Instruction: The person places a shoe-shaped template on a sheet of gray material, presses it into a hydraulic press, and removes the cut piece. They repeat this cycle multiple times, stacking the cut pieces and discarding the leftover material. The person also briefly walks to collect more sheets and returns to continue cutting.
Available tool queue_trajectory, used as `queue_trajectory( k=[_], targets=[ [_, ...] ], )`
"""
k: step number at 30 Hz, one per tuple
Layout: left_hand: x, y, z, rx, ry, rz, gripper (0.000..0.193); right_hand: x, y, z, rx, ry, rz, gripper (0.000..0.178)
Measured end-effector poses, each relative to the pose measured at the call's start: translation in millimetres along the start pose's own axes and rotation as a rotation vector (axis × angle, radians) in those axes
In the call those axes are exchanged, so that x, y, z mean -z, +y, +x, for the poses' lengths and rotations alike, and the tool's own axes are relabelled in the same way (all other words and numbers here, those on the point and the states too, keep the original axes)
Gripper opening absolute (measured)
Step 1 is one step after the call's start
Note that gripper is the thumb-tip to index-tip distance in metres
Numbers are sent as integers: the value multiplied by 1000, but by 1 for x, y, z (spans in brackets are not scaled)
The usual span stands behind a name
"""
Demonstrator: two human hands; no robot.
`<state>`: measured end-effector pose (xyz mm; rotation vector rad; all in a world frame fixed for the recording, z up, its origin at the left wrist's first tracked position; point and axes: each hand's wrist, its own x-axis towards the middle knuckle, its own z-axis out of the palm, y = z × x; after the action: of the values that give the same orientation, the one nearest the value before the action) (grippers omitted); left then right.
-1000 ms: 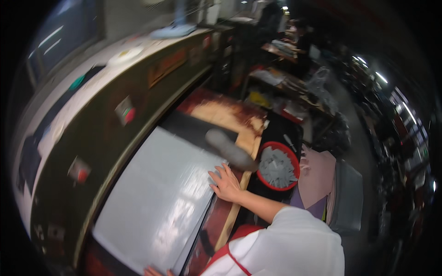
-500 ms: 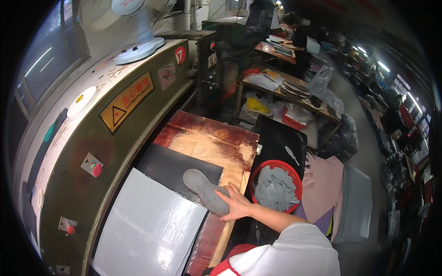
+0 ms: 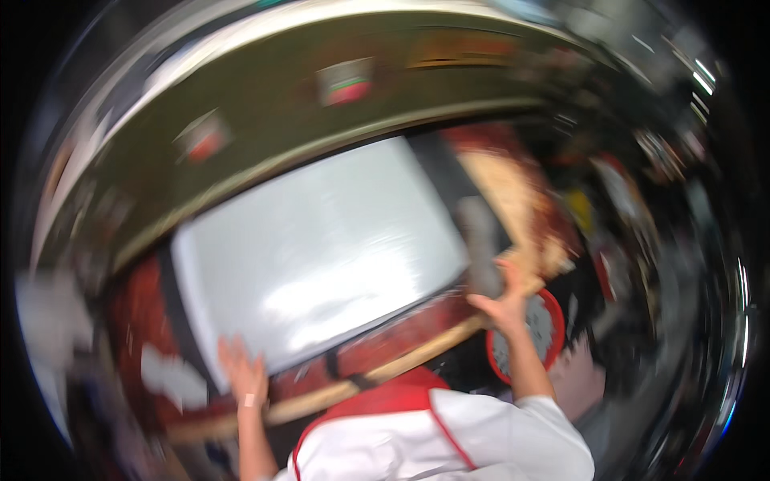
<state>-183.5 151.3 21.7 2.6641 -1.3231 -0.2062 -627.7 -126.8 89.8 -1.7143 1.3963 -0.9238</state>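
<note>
Motion blurs the whole view. A large, shiny light-grey sheet (image 3: 321, 248) lies on a black mat (image 3: 437, 164) on the red-and-wood work board. My left hand (image 3: 243, 373) is at the sheet's near left corner, fingers stretched out and holding nothing. At the sheet's right end lies a grey piece shaped like a shoe sole (image 3: 479, 248). Beside its near end is my right hand (image 3: 507, 305), fingers spread, thumb toward the piece. Whether the thumb touches it is too blurred to tell.
A green machine beam (image 3: 273, 112) with red buttons runs along the far side. To the right of the board stands a red basin (image 3: 553, 325) of grey scraps. Pale scraps (image 3: 172, 377) lie at the board's left end. A wooden strip (image 3: 425, 353) edges the near side.
My view has swung left and down, bringing the whole sheet and my left hand into sight. My right hand stays by the near end of the sole-shaped piece.
</note>
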Motion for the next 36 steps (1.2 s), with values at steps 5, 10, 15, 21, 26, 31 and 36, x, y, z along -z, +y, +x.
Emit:
queue_trajectory(
  k=[5,10,15,21,26,31,36],
  targets=[
    [14,-9,19,-118,240,-206,51,-64,-62,-21,71,-166,439,89],
    [12,-7,39,-52,404,-187,54,-155,-120,-29,219,-386,538,97],
    [7,-7,32,-52,392,-218,56,-248,-172,-42,412,-476,292,88],
    [9,-12,37,-83,479,-252,62,-351,-191,-57,405,-420,-99,82],
    [12,-14,36,-73,447,-275,65,-386,-190,-75,589,-325,-207,80],
    [22,-8,80,-22,358,-270,63,-389,-177,-16,565,-531,-127,96],
    [42,-2,158,-45,419,-320,56,-342,-143,108,337,-176,-3,80]
  ],
)
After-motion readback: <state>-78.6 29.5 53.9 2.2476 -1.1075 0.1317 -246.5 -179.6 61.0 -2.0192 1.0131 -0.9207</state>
